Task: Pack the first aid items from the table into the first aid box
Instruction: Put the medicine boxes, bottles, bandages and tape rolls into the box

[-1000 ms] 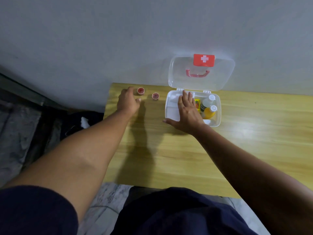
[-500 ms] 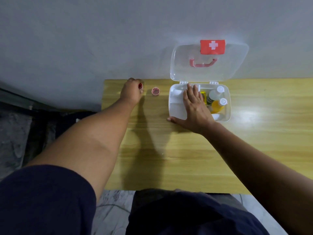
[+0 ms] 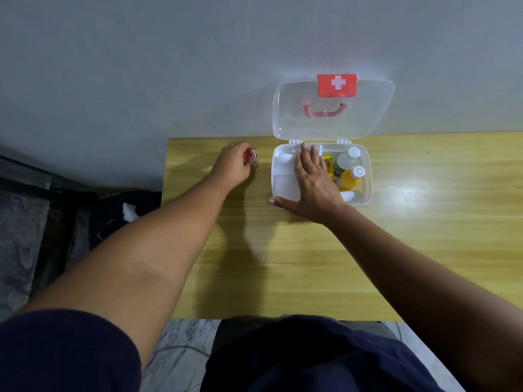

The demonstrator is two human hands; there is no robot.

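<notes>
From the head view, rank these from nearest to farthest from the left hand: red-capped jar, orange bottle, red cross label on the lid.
1. red-capped jar, at the left hand fingertips.
2. orange bottle, inside the box, right side.
3. red cross label, high on the open lid.

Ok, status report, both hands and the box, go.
Left hand closed on small red-capped jar. Right hand flat on open first aid box, bottles inside. Nothing blocking the box.

Your clear plastic first aid box (image 3: 365, 176) sits open, two bottles inside; left of it, a small red-topped jar (image 3: 250, 155).
</notes>
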